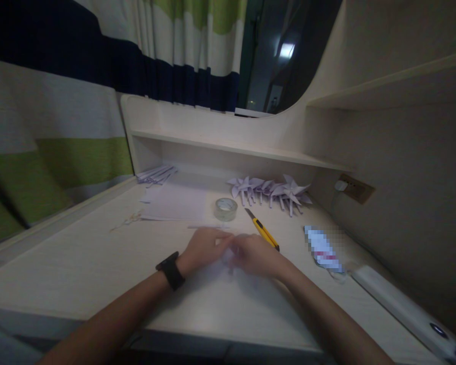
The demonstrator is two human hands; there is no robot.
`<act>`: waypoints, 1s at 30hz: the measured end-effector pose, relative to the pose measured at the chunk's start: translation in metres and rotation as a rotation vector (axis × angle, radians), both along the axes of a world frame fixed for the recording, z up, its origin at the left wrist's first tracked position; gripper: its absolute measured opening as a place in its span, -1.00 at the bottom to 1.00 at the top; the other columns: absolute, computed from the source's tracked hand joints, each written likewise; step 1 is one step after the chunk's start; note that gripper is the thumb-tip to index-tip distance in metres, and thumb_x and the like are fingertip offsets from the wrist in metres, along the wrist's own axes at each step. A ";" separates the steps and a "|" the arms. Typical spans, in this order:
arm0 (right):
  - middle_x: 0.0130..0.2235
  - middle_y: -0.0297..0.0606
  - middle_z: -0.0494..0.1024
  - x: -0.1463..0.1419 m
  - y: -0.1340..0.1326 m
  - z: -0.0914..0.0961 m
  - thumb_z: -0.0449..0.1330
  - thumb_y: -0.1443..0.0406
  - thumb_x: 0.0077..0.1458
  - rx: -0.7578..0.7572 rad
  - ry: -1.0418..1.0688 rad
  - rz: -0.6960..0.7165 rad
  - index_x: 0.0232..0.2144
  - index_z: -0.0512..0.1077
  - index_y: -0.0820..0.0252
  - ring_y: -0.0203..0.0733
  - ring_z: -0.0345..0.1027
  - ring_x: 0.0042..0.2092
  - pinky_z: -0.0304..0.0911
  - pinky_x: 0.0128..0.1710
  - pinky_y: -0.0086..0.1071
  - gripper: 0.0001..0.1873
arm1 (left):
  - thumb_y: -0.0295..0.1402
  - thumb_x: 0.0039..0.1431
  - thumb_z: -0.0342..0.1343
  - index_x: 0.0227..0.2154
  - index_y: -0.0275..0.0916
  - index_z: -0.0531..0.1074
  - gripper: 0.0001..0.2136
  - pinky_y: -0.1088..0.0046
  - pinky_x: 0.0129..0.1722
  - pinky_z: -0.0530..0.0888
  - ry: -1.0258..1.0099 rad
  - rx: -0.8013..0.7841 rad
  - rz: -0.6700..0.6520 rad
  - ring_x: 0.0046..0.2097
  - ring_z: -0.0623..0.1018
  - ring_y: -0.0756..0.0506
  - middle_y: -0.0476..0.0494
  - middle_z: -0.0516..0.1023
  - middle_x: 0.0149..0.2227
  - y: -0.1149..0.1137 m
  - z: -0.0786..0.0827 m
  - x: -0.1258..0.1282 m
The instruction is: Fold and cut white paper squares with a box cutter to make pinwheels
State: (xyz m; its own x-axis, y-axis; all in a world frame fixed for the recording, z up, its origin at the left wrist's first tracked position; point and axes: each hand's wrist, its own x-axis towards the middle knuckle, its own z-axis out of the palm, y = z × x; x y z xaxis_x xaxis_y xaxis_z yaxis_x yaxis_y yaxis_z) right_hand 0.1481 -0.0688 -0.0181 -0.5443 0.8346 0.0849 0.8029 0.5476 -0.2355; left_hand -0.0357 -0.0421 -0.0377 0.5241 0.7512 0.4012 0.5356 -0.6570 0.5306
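Observation:
My left hand, with a black watch on its wrist, and my right hand meet over the middle of the desk, fingertips together. Both are closed in a pinch on a small piece of white paper, which is blurred and mostly hidden by the fingers. Just beyond the left hand lies a thin rolled paper stick. A roll of clear tape rests flat behind my hands. Close to the right hand is a yellow utility knife, its blade extended and pointing away from me.
Several white paper pinwheels stand in a row at the back right. Paper sheets and a bundle of paper strips lie at the back left. A pixelated packet and a long white device are on the right.

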 end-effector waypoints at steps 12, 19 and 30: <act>-0.42 -0.33 0.54 0.005 0.010 0.003 0.21 0.24 0.02 0.066 0.335 -0.258 -0.29 0.43 0.16 -0.28 0.35 -0.42 0.11 -0.41 -0.46 -0.83 | -0.24 0.15 0.06 -0.31 -0.23 0.59 -0.76 0.44 -0.28 0.36 -0.190 -0.181 -0.032 -0.28 0.55 -0.11 -0.13 0.63 -0.30 0.015 -0.014 0.002; -0.21 -0.27 0.51 0.013 0.023 -0.005 0.25 0.41 -0.14 0.182 0.471 -0.152 -0.23 0.50 0.10 -0.23 0.36 -0.26 0.21 -0.33 -0.43 -0.67 | -0.32 0.07 0.13 -0.35 -0.26 0.58 -0.83 0.42 -0.24 0.40 -0.271 -0.199 0.000 -0.27 0.56 -0.12 -0.16 0.62 -0.31 0.015 -0.016 0.005; -0.37 -0.23 0.49 0.014 0.023 -0.025 0.08 0.41 0.07 0.436 0.145 -0.039 -0.34 0.49 0.21 -0.23 0.36 -0.34 0.18 -0.33 -0.43 -0.82 | -0.20 0.10 0.10 -0.30 -0.24 0.56 -0.75 0.44 -0.32 0.39 -0.246 -0.118 0.192 -0.35 0.52 -0.08 -0.12 0.61 -0.29 0.016 0.006 -0.011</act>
State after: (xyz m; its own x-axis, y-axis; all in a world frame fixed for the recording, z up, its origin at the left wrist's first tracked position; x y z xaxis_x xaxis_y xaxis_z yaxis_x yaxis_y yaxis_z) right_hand 0.1618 -0.0462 -0.0431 -0.4694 0.7237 0.5059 0.8008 0.5903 -0.1013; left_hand -0.0472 -0.0260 -0.0320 0.2666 0.8758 0.4023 0.4902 -0.4826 0.7258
